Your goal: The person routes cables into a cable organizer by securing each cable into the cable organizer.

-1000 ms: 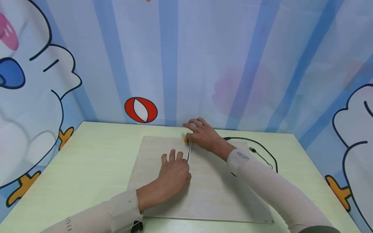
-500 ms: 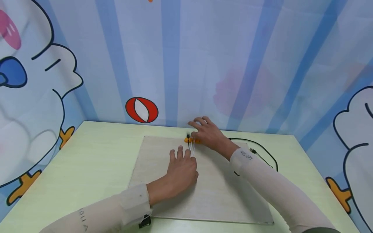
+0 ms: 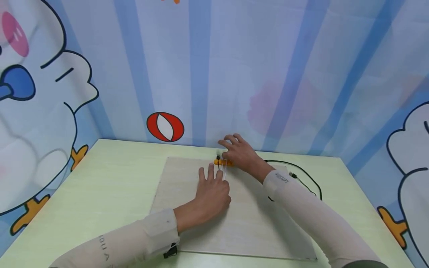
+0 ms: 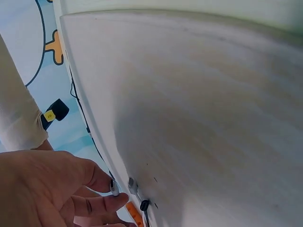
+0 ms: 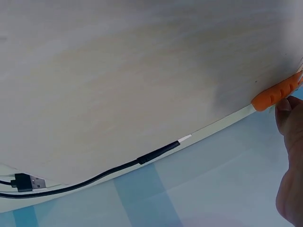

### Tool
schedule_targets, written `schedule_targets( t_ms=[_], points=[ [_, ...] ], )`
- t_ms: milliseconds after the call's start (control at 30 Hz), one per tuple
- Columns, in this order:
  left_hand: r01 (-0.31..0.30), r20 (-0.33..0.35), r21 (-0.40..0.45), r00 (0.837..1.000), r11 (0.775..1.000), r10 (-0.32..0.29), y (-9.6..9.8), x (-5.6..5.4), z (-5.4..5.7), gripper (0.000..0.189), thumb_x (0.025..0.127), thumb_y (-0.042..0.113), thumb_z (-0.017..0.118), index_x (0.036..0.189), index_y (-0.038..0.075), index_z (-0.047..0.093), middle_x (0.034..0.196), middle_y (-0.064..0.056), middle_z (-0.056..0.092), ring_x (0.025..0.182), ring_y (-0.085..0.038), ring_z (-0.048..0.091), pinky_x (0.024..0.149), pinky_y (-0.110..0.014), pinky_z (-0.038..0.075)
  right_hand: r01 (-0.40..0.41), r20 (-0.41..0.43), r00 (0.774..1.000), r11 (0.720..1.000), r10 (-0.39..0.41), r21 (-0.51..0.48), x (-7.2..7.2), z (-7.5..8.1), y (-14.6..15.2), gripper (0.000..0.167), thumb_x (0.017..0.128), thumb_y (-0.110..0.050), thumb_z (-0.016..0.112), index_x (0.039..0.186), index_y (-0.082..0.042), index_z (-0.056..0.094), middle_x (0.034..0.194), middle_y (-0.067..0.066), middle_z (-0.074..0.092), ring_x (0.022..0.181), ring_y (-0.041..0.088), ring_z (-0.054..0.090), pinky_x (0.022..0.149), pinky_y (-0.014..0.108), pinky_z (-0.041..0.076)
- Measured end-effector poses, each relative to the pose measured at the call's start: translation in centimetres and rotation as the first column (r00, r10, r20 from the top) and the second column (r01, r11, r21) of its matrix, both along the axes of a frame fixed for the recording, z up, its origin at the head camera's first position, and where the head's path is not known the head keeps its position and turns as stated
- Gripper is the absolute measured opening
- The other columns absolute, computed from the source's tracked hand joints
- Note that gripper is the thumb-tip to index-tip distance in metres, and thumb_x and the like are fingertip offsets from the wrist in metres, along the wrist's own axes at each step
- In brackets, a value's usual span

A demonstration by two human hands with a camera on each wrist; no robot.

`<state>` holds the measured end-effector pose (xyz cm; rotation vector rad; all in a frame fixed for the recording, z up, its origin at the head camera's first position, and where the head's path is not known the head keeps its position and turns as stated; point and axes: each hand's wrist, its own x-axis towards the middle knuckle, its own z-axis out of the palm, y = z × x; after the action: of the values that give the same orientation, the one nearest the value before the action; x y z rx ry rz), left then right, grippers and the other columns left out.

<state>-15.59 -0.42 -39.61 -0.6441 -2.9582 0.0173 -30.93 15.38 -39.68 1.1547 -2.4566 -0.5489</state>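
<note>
Pinching left hand: narrow, silver connector held near orange holder.
Right hand: touches orange holder; cannot tell whether it grips.
Left wrist view: shows silver connector; head view hides it.

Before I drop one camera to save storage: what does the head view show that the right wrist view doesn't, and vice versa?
Only head: the left hand and the printed red-and-white oval.
Only right wrist: the pale tip of the black cable.
Both: the right hand, orange piece, USB plug, board and part of that cable.
</note>
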Motion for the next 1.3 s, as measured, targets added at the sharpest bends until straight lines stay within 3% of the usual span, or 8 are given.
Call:
schedule_targets(
  t_ms=[333,500,567,600,733,833,1000,1300],
  points=[
    [0.045,-0.024,-0.075,0.999,0.996,-0.047,0.7,-0.2,-0.6,0.024,0.104,0.035,0.080,0.108,0.013,0.087,0.146,-0.018,0.068,0.164,-0.051,0.044,0.129,-0.070,0.038,-0.042,-0.106,0.993,0.989,0.058,0.143,-0.6,0.2,-0.3,0.020,0.101,-0.019,0.087,0.117,-0.031,0.089,0.161,0.000,0.064,0.149,0.029,0.057,0.129,0.049,0.043],
    [0.097,-0.055,-0.069,0.993,0.993,-0.101,0.9,-2.2,-4.2,0.023,0.105,0.031,0.077,0.108,0.011,0.086,0.141,-0.019,0.065,0.163,-0.056,0.041,0.129,-0.074,0.034,-0.039,-0.119,0.991,0.988,0.057,0.150,-0.8,0.3,-0.5,0.012,0.100,-0.021,0.088,0.107,-0.030,0.090,0.159,-0.001,0.065,0.147,0.029,0.057,0.128,0.049,0.044],
    [0.104,-0.056,-0.084,0.993,0.991,-0.109,0.9,-2.3,-4.4,0.022,0.106,0.030,0.075,0.110,0.012,0.086,0.141,-0.018,0.065,0.163,-0.056,0.041,0.129,-0.075,0.034,-0.038,-0.116,0.992,0.989,0.055,0.146,-0.8,0.4,-0.6,0.011,0.100,-0.021,0.088,0.106,-0.030,0.090,0.159,-0.001,0.065,0.147,0.029,0.057,0.128,0.049,0.043],
    [0.105,-0.055,-0.092,0.992,0.990,-0.110,0.9,-2.2,-4.3,0.021,0.106,0.030,0.075,0.111,0.012,0.087,0.141,-0.018,0.064,0.163,-0.055,0.042,0.129,-0.074,0.034,-0.037,-0.115,0.992,0.989,0.054,0.146,-0.8,0.3,-0.6,0.011,0.100,-0.021,0.088,0.107,-0.030,0.090,0.159,-0.001,0.065,0.147,0.029,0.057,0.128,0.049,0.043],
    [0.095,-0.034,-0.144,0.994,0.985,-0.100,0.9,-0.4,-1.1,0.020,0.108,0.028,0.074,0.114,0.015,0.087,0.142,-0.014,0.065,0.163,-0.050,0.046,0.129,-0.070,0.038,-0.027,-0.116,0.992,0.987,0.046,0.160,-0.7,0.2,-0.7,0.011,0.101,-0.022,0.088,0.108,-0.030,0.090,0.159,-0.002,0.066,0.148,0.028,0.057,0.129,0.048,0.043],
    [0.090,-0.025,-0.135,0.995,0.987,-0.094,0.8,0.2,-0.4,0.020,0.108,0.028,0.074,0.114,0.014,0.087,0.144,-0.014,0.065,0.163,-0.049,0.046,0.129,-0.069,0.039,-0.023,-0.118,0.992,0.984,0.044,0.174,-0.6,0.1,-0.7,0.011,0.101,-0.023,0.088,0.109,-0.030,0.090,0.158,-0.002,0.066,0.147,0.027,0.057,0.130,0.048,0.043],
    [0.068,-0.051,-0.134,0.996,0.989,-0.075,0.7,0.4,-0.3,0.021,0.109,0.028,0.073,0.112,0.013,0.087,0.143,-0.016,0.065,0.162,-0.050,0.046,0.129,-0.068,0.039,-0.022,-0.093,0.995,0.989,0.036,0.145,-0.3,0.1,-0.6,0.015,0.100,-0.022,0.088,0.113,-0.030,0.090,0.158,-0.001,0.066,0.147,0.028,0.058,0.128,0.049,0.044],
    [0.037,-0.056,-0.149,0.997,0.988,-0.046,0.8,0.4,-0.3,0.025,0.107,0.030,0.072,0.115,0.011,0.087,0.143,-0.019,0.067,0.162,-0.051,0.046,0.129,-0.069,0.039,0.035,0.102,0.994,0.998,-0.029,-0.056,0.0,-0.4,0.0,0.018,0.104,-0.019,0.082,0.115,-0.031,0.090,0.164,0.004,0.063,0.151,0.033,0.054,0.128,0.056,0.043]
  ],
)
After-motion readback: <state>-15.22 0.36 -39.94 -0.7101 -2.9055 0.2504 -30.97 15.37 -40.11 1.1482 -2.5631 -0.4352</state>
